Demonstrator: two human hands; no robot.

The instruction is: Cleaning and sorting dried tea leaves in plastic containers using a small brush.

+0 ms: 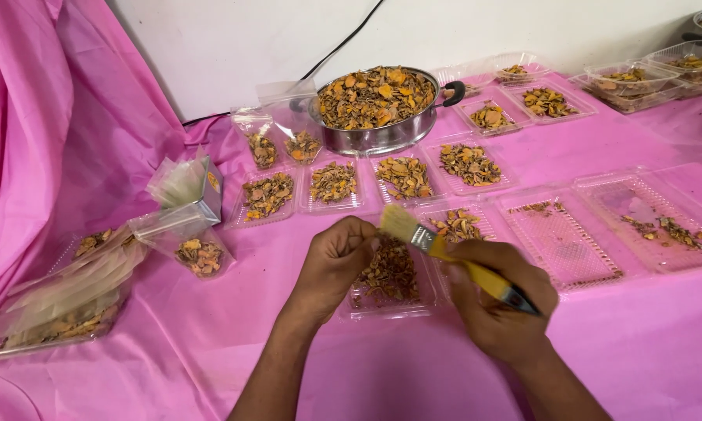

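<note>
Both of my forearms come up over the pink cloth (398, 374). My right hand (497, 306) grips a yellow-handled brush (452, 257), its bristles pointing at my left hand (335, 261), which is curled shut; what it pinches I cannot tell. Just beneath my fingers sits a clear tray (388, 282) of dried orange-brown pieces. Beyond them lie more filled trays (334, 185), then a steel pan (376, 109) heaped with the same pieces. Right of my fingers are two nearly bare trays (569, 238); left, plastic pouches (183, 234).
</note>
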